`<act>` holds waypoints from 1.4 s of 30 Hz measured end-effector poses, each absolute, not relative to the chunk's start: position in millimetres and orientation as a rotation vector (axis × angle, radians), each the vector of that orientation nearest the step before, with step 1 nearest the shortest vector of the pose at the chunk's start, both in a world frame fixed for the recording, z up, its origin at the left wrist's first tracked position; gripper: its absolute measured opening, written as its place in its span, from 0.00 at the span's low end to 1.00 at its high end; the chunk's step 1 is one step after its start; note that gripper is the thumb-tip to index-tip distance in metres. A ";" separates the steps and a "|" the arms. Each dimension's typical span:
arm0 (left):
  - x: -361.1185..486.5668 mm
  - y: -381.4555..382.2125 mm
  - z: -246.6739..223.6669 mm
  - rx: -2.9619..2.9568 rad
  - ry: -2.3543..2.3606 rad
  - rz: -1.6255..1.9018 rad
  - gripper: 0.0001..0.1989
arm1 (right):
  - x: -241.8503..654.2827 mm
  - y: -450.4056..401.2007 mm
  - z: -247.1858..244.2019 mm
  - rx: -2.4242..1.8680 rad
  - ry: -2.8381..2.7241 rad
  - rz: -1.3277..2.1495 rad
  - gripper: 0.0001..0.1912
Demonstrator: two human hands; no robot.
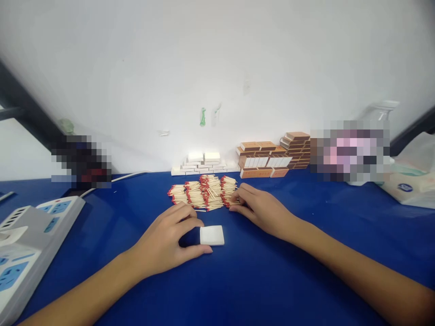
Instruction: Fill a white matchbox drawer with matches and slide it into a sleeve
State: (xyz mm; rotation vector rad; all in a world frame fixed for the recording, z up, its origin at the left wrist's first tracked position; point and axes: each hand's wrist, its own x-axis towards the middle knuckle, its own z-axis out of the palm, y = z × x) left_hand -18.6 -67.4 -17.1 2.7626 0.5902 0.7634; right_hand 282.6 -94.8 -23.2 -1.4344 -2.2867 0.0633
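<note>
A small white matchbox tray [212,235] lies on the blue table, and my left hand [171,237] holds its left end between thumb and fingers. Whether matches are inside the tray cannot be made out. Behind it, red-tipped matches [212,192] lie heaped in several side-by-side bunches. My right hand [260,208] is at the right end of this heap, its fingertips closed together on matches there. How many matches they pinch is hidden by the fingers.
White matchbox trays [207,165] are stacked against the wall. Brown matchboxes [265,160] stand piled to their right. On the left lies a power strip [64,213] with a cable [129,175]. A tissue pack [413,185] sits at the far right, near blurred-out objects.
</note>
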 end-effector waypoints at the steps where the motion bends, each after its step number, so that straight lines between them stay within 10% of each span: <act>1: -18.9 -67.6 -17.0 2.761 0.589 0.767 0.16 | 283.1 -95.0 -22.2 -1.443 -2.295 0.058 0.08; 42: -16.2 -66.7 -15.6 2.754 0.634 0.828 0.15 | 288.6 -94.3 -16.5 -1.442 -2.383 0.039 0.10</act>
